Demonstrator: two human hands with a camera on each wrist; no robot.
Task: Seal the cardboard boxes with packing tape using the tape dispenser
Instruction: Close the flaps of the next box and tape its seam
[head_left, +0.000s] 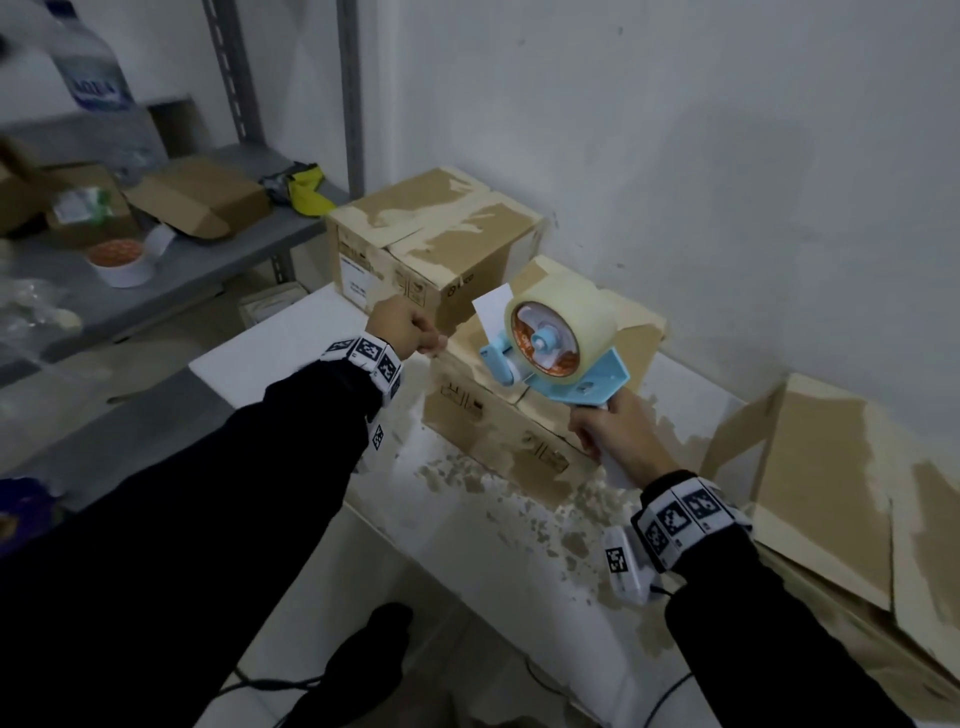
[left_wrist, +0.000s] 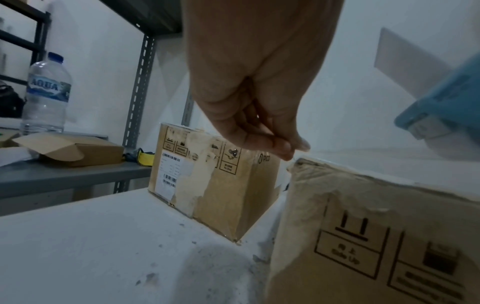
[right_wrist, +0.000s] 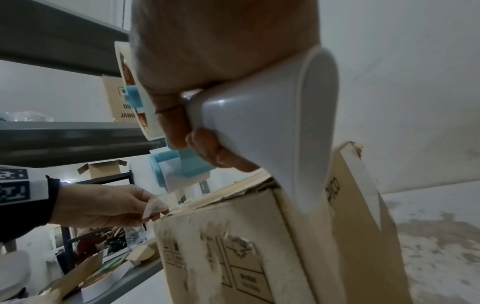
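My right hand (head_left: 602, 431) grips the white handle (right_wrist: 272, 123) of a blue tape dispenser (head_left: 550, 343), which carries a roll of clear tape and is held tilted above the near cardboard box (head_left: 498, 421). My left hand (head_left: 431, 343) pinches the free end of the tape (right_wrist: 155, 205) at the box's top left edge (left_wrist: 298, 162). A short clear strip runs from the dispenser's roller (right_wrist: 179, 176) down to those fingertips (left_wrist: 288, 148). A second cardboard box (head_left: 431, 234) with torn surface patches stands just behind, to the left.
The boxes sit on a white table (head_left: 291, 374) against a wall, with torn paper residue by the near box. A grey metal shelf (head_left: 218, 260) on the left holds small cartons, a tape roll (head_left: 122, 265) and a water bottle (left_wrist: 45, 96). Flattened cardboard (head_left: 831, 478) leans at the right.
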